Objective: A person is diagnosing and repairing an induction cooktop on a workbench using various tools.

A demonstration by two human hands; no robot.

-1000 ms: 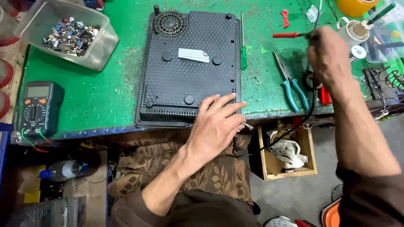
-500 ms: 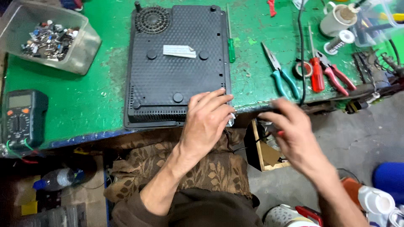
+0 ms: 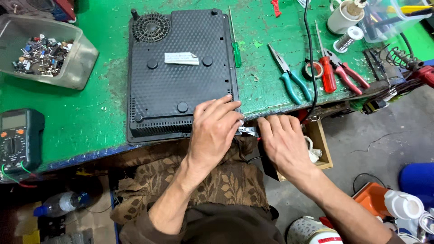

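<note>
Cooker base face-down, long axis away from person; left hand flat on corner, right hand open beside.

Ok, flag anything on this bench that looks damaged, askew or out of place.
The green bench top is worn, its paint scuffed bare in patches beside the black appliance, which lies underside up. Its white label curls up at one corner. The left hand rests on the appliance's near corner; the right hand sits at the bench edge. Nothing looks spilled.

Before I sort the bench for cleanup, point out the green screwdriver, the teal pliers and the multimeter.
green screwdriver (image 3: 236,53), head view, on its handle.
teal pliers (image 3: 296,86), head view, on one grip.
multimeter (image 3: 18,140), head view, on its body.
</note>
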